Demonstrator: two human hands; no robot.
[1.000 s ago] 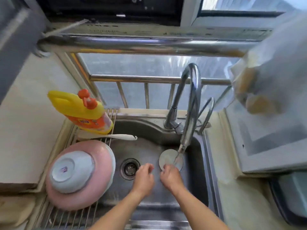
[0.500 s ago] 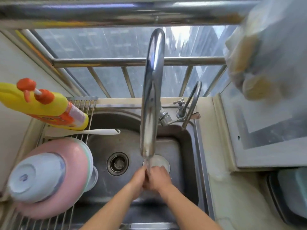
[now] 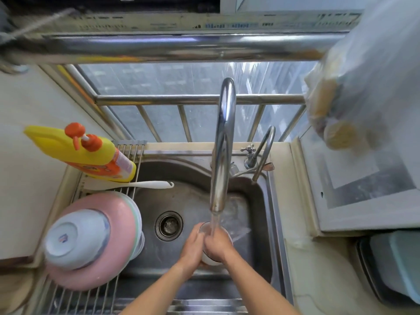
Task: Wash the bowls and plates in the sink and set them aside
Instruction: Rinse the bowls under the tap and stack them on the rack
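Both hands, left hand [image 3: 192, 244] and right hand [image 3: 217, 244], clasp a small white bowl [image 3: 210, 258] under the faucet [image 3: 223, 142] stream, low over the sink [image 3: 193, 196]. Wet and slick, it may slip and chip against steel, or spray onto the desk [image 3: 318, 280].

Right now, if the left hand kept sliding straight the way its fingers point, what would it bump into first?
The left hand points up and right, already against the small bowl under the tap water. Past that, probably the right hand, though depth is unclear.
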